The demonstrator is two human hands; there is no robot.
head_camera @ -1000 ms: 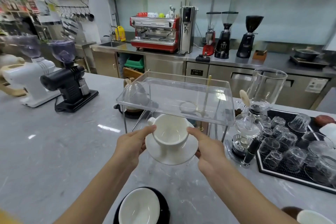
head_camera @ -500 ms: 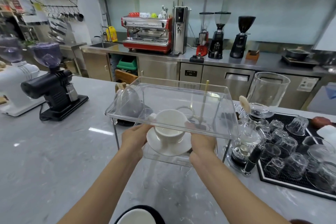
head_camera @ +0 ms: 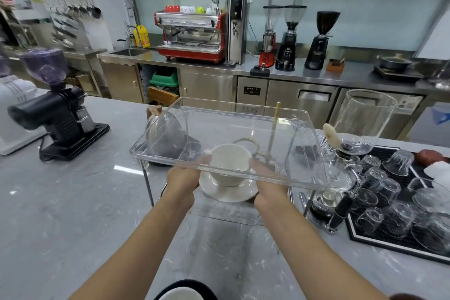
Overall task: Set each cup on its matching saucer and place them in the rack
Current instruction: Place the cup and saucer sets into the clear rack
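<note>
Counter: grey marble top (head_camera: pixel 73 202) where we work, steel cabinets behind.
Grip: our left hand (head_camera: pixel 181 182) and right hand (head_camera: pixel 269 186) each hold an edge of the round white saucer (head_camera: pixel 227 192).
Cup: white ceramic cup (head_camera: pixel 230 163) sits on that saucer.
Place: both under the top shelf of the clear acrylic rack (head_camera: pixel 233 129), over its lower shelf.
Beside: upturned glasses on a black mat (head_camera: pixel 394 241) to our right.
</note>
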